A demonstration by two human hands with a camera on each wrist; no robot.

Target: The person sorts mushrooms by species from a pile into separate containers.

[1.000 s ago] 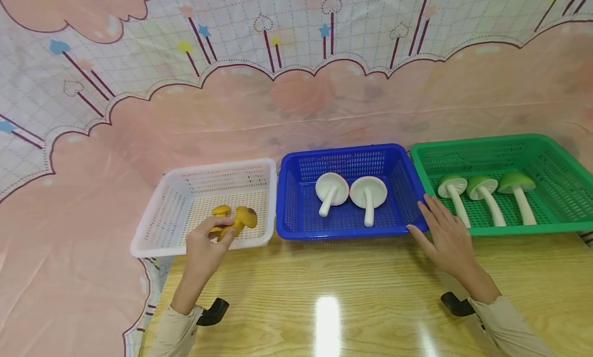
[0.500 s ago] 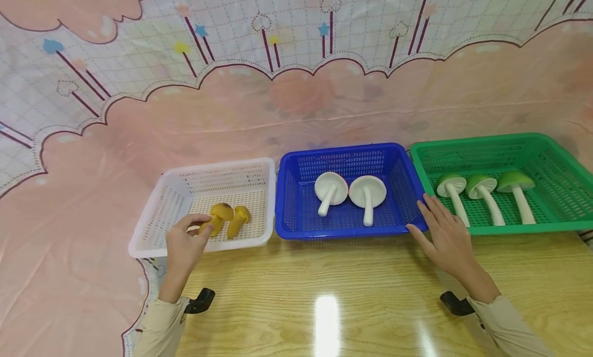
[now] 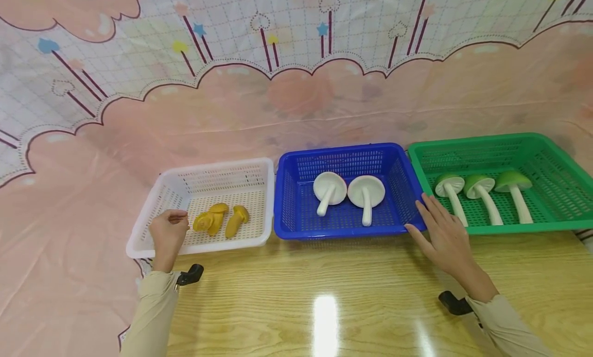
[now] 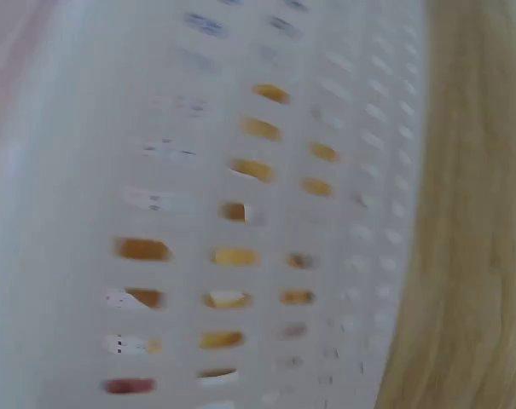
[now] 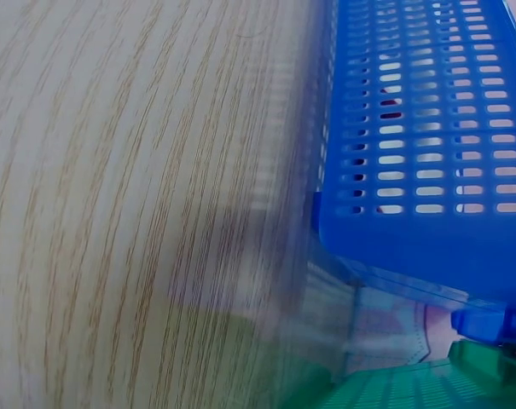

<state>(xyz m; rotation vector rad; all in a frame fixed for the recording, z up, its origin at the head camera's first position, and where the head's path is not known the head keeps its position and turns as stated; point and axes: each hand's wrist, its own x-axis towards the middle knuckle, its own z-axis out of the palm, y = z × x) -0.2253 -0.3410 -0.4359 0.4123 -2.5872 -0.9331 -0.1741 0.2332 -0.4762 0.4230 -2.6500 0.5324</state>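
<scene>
My left hand (image 3: 169, 237) is over the front left of the white basket (image 3: 268, 202), fingers loosely curled, with nothing visible between them. Just right of its fingertips lie two overlapping yellow toy mushrooms (image 3: 217, 220), and a separate yellow mushroom (image 3: 237, 221) rests further right. Through the basket's slots in the left wrist view, patches of yellow show; the hand itself is not seen there. With its fingers spread, my right hand (image 3: 442, 237) rests on the front right corner of the blue basket (image 3: 343, 234). Inside that basket, two white-stemmed mushrooms (image 3: 366, 197) lie with their cap undersides facing up.
On the right, a green basket (image 3: 514, 228) holds three green-capped mushrooms (image 3: 513, 184) with white stems. All three baskets stand in a row along the back of the wooden table (image 3: 278, 295), before a patterned cloth (image 3: 296, 99).
My left hand has moved left across the white basket, shifting a pinched yellow mushroom leftward and letting it go beside another. The right hand has stayed on the blue basket's corner.
</scene>
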